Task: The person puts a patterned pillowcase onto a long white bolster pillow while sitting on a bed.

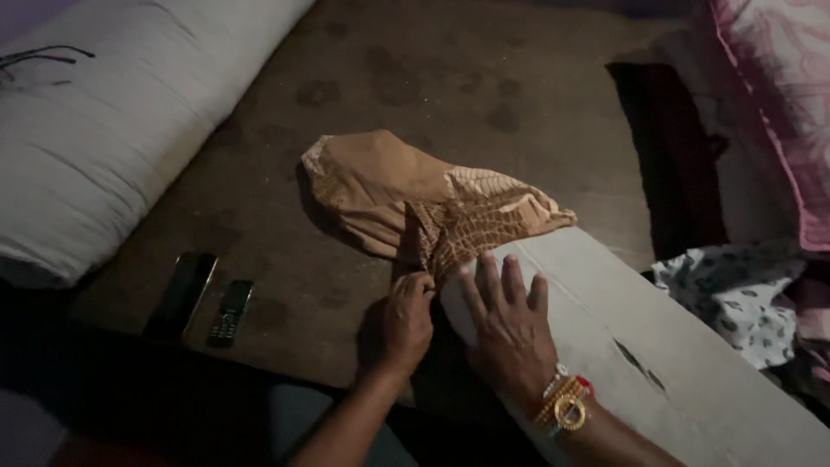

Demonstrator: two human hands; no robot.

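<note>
A long pale bolster (657,355) lies under the right hand (510,333), which rests flat and open on its near end; a tan patterned cover (415,203) sits bunched just beyond both hands, only its edge over the bolster's tip, most of it not yet drawn on; the left hand (402,324) pinches that edge, fingers closed.

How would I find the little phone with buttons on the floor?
Start at the big white rolled mattress on the left and look below its lower end. Two dark things lie side by side on the brown floor. The button phone is the right one, shorter than the plain black slab.
</note>
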